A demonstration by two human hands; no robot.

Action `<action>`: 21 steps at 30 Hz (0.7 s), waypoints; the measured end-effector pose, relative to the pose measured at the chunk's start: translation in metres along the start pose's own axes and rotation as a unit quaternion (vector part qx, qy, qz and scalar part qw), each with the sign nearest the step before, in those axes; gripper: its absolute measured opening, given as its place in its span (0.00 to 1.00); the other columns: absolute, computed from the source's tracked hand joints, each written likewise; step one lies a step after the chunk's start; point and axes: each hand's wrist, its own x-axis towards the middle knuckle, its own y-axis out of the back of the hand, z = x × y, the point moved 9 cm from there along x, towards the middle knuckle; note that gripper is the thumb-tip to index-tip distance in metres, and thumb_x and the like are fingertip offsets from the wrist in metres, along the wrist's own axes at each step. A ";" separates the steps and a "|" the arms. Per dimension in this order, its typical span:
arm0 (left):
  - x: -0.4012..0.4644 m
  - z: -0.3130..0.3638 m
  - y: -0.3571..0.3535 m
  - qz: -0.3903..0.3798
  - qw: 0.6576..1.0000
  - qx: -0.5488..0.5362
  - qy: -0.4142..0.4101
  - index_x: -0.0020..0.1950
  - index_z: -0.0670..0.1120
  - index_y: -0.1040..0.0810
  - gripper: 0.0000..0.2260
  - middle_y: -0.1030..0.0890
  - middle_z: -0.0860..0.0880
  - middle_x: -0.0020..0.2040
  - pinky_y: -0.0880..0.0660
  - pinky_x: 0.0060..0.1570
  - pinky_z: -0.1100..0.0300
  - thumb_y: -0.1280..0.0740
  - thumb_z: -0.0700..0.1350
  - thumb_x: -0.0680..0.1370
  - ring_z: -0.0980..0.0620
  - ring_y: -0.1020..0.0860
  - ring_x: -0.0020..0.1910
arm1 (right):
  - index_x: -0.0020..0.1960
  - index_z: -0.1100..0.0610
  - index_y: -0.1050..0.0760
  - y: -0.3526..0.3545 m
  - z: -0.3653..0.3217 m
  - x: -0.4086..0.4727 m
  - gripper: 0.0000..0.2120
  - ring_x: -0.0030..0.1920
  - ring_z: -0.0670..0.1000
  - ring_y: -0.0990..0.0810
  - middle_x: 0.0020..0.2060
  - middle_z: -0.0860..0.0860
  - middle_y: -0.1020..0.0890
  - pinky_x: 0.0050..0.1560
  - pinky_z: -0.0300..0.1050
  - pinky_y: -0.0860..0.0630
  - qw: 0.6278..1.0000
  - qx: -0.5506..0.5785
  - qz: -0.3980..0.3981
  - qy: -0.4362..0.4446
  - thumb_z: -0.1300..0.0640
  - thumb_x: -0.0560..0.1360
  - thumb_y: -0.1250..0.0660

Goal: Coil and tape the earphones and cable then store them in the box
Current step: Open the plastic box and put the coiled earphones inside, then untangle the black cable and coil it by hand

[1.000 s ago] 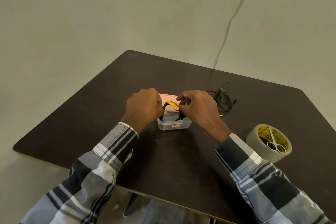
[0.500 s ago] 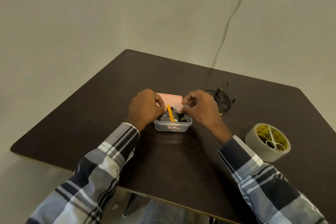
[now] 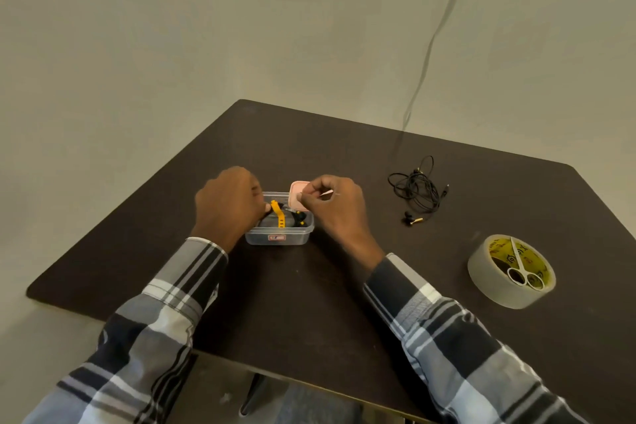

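Dark table (image 3: 309, 303), plain wall behind: cable in the box, earphones not yet coiled.

Clear plastic box (image 3: 278, 238) holds the coiled black cable with yellow strap (image 3: 278, 213). Left hand (image 3: 229, 205) curls over the box's left rim, fingertips pressing the coil down; can't tell if it pinches it. Right hand (image 3: 332, 205) is just right of the box, fingers curled, nipping what looks like a thin pale strip. Pink lid (image 3: 296, 194) lies behind the box. Risk: coil springs up when released, so the lid won't seat. Earphones (image 3: 416, 191) sit loose, well right of the box; likely to tangle. Tape roll (image 3: 511, 272) with scissors (image 3: 521, 268) further right.
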 end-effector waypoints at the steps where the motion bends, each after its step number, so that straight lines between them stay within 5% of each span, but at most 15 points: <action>1: -0.001 -0.005 0.004 0.001 1.000 0.003 0.006 0.40 0.48 0.18 0.08 0.19 0.50 0.39 0.33 0.34 0.59 0.27 0.51 0.75 0.55 0.27 0.32 | 0.40 0.54 0.16 -0.006 -0.006 0.000 0.03 0.35 0.40 0.21 0.33 0.41 0.20 0.40 0.40 0.22 1.000 0.009 -0.006 0.007 0.56 0.72 0.25; 7: 0.000 -0.013 0.016 0.044 0.998 0.039 0.017 0.39 0.45 0.23 0.13 0.23 0.48 0.36 0.33 0.38 0.55 0.35 0.51 0.81 0.51 0.27 0.34 | 0.43 0.55 0.14 0.004 -0.005 -0.001 0.06 0.41 0.43 0.19 0.37 0.43 0.18 0.43 0.45 0.21 1.000 0.029 -0.011 -0.004 0.53 0.75 0.27; 12: -0.005 0.038 0.025 0.128 0.989 -0.018 -0.072 0.43 0.45 0.20 0.12 0.23 0.46 0.41 0.29 0.39 0.53 0.35 0.50 0.81 0.49 0.25 0.40 | 0.44 0.54 0.14 0.077 0.035 -0.007 0.05 0.40 0.43 0.18 0.38 0.43 0.16 0.44 0.46 0.18 0.998 -0.029 0.048 -0.025 0.53 0.76 0.27; 21: -0.031 0.168 -0.062 0.026 0.969 -0.081 -0.230 0.49 0.49 0.17 0.09 0.19 0.49 0.50 0.27 0.48 0.54 0.34 0.53 0.79 0.47 0.22 0.51 | 0.49 0.51 0.17 0.149 0.113 -0.041 0.03 0.46 0.43 0.20 0.47 0.46 0.16 0.47 0.40 0.22 0.976 -0.173 0.065 -0.113 0.53 0.77 0.28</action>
